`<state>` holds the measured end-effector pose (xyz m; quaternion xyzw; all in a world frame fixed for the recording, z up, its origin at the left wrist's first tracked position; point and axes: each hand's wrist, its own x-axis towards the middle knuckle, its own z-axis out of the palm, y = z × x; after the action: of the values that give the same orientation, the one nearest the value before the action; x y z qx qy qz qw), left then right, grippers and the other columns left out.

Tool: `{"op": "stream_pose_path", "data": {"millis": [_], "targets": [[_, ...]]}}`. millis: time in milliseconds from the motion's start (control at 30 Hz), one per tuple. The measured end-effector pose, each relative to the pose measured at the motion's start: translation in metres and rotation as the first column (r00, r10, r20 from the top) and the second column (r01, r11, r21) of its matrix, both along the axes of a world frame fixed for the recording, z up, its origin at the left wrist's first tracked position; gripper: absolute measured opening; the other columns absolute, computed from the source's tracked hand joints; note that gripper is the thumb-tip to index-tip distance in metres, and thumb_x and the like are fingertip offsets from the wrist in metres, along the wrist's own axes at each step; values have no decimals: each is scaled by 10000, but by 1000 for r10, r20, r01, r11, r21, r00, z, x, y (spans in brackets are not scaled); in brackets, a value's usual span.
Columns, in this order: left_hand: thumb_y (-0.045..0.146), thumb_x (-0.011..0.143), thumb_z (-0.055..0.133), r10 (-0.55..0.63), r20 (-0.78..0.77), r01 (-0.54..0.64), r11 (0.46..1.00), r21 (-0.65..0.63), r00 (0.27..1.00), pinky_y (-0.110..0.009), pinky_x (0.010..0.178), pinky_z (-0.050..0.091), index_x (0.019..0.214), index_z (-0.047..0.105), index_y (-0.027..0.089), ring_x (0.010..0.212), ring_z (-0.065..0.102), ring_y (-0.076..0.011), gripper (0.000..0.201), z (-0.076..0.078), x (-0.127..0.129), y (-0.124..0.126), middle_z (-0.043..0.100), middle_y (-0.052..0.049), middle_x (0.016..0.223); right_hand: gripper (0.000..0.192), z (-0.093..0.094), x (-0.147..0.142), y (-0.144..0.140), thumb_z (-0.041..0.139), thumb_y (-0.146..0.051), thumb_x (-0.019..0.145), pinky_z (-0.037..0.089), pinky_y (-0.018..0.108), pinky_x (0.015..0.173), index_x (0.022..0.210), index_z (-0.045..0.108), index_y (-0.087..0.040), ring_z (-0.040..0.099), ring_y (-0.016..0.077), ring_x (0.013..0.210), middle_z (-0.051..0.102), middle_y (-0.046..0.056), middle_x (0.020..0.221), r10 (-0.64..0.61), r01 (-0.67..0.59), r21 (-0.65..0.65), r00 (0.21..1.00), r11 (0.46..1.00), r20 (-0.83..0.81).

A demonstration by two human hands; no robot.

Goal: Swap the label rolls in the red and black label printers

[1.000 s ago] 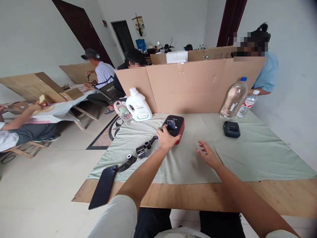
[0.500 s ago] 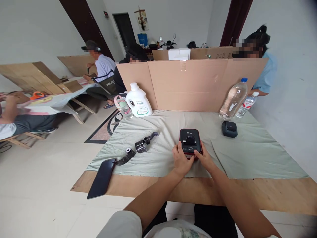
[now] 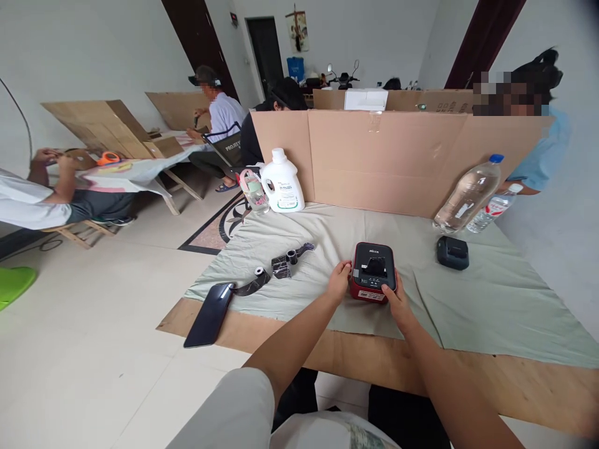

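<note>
A small box [image 3: 366, 294] with a black printed top and red sides sits on the cloth in front of me; its top shows a picture of a black device. My right hand [image 3: 397, 300] grips its right side, thumb on the front top edge and fingers round the far side. At the left edge, my left hand [image 3: 339, 280] has its fingers curled together against the box; the exact contact of the fingertips is too small to make out. A black portable printer [image 3: 452, 252] lies to the right. Black ribbon rolls [image 3: 282, 265] with loose ribbon lie to the left.
A dark phone-like slab [image 3: 209, 316] overhangs the table's front left edge. A white jug [image 3: 282, 182], a pink-handled bottle [image 3: 255, 193] and two clear bottles [image 3: 469, 198] stand before a cardboard screen [image 3: 374, 165]. Several people sit at neighbouring tables.
My left hand has moved from the box's front left corner back to its left side, baring the red front. The right hand keeps its grip. The view has turned left.
</note>
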<state>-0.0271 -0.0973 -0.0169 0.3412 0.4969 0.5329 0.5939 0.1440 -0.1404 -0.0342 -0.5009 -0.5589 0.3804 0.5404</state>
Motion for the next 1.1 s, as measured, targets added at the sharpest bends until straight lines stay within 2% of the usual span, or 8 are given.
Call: {"op": "stream_pose_path", "data": {"millis": [200, 333, 433, 533, 600, 833, 967, 1100], "targets": [[445, 766, 620, -73, 128, 72, 997, 7, 989, -343, 920, 417, 1105, 626, 180, 1036, 578, -210, 430, -2, 5, -3, 650, -72, 1119, 681, -10, -1, 3, 490, -481, 850, 313, 490, 1094, 1440, 246, -244, 377, 255, 1319, 385, 79, 1448, -26, 26, 15, 999, 1000, 22], [374, 729, 650, -121, 126, 125, 992, -20, 985, -322, 917, 419, 1172, 610, 217, 1077, 567, -208, 472, 3, -2, -9, 625, -46, 1191, 743, -10, 6, 8, 539, -463, 812, 275, 541, 1094, 1444, 233, -218, 322, 285, 1344, 328, 119, 1470, -123, 112, 67, 974, 991, 192], [324, 704, 643, -173, 108, 177, 984, -26, 979, -312, 872, 438, 1192, 601, 228, 1039, 578, -202, 499, 11, -6, -10, 629, -28, 1189, 655, -1, 12, 13, 586, -437, 767, 235, 563, 1098, 1357, 405, -219, 248, 313, 1372, 262, 118, 1501, -184, 133, 165, 917, 977, 354], [309, 685, 629, -202, 81, 205, 978, -28, 976, -295, 816, 448, 1200, 590, 222, 1000, 579, -194, 524, 16, -8, -10, 621, -31, 1199, 416, 10, 15, 12, 596, -426, 760, 250, 573, 1082, 1130, 601, -234, 284, 326, 1350, 323, 92, 1476, -137, 49, 206, 889, 977, 437], [304, 680, 618, -210, 67, 212, 977, -28, 975, -284, 789, 447, 1202, 583, 219, 980, 579, -189, 530, 18, -8, -10, 627, -34, 1179, 317, 17, 13, 7, 602, -431, 766, 254, 571, 1081, 1016, 643, -241, 289, 321, 1346, 382, 74, 1445, -132, 21, 236, 876, 972, 464], [266, 656, 581, -203, 52, 205, 978, -34, 978, -268, 721, 445, 1152, 589, 222, 924, 577, -179, 499, 20, -6, -8, 623, -37, 1150, 279, 20, -3, -8, 584, -414, 811, 294, 552, 1080, 1019, 629, -235, 309, 303, 1350, 489, 71, 1371, -263, 20, 417, 804, 908, 533], [195, 601, 539, -155, 39, 157, 986, -59, 987, -246, 652, 436, 1162, 563, 222, 869, 576, -163, 563, 20, -3, -4, 602, -44, 1146, 293, 15, -8, -6, 599, -409, 800, 321, 547, 1071, 1030, 611, -227, 291, 308, 1364, 401, 72, 1442, -303, 8, 469, 772, 883, 558], [145, 574, 509, -162, -22, 158, 981, -116, 987, -254, 629, 446, 1309, 431, 263, 846, 587, -163, 749, 24, -3, 2, 578, -52, 1158, 308, 16, -8, -6, 627, -434, 774, 286, 565, 1082, 1009, 622, -234, 228, 334, 1387, 315, 58, 1492, -342, 24, 476, 727, 879, 595]]}}
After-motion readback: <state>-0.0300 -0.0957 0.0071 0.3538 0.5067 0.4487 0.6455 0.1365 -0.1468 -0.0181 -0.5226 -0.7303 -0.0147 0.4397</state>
